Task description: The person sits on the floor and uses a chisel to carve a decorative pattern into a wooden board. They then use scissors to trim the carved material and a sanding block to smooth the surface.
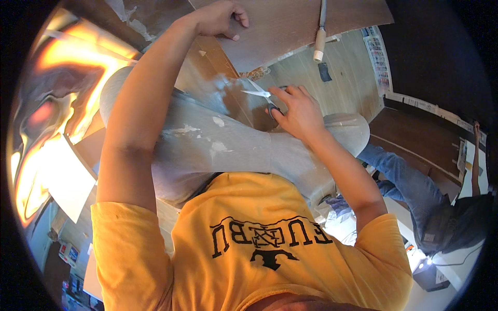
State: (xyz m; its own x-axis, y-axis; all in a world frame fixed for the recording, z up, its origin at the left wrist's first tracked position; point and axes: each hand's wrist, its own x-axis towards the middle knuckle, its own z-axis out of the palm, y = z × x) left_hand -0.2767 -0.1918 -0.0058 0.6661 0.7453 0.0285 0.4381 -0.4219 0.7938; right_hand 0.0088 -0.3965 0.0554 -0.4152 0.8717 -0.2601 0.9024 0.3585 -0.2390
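Note:
My right hand (301,111) is closed around the dark handles of a pair of scissors (259,94). Their light blades stand apart, pointing left over my lap. Farther up, my left hand (223,19) is over a large brown board (280,36). Its fingers are loosely curled, with the thumb stretched apart from them, and I see nothing held there. A long tool with a pale wooden handle (319,44) and a thin metal shaft lies on the board's right part, the handle reaching past its edge. My legs, in grey trousers (218,137) with pale stains, are below both hands.
Tangled brown strands (254,72) lie by the board's near edge. A small dark piece (324,72) is on the wooden floor (347,78). To the right, another person in blue jeans (404,171) is close by. Bright, smeared glare (67,171) covers the left side.

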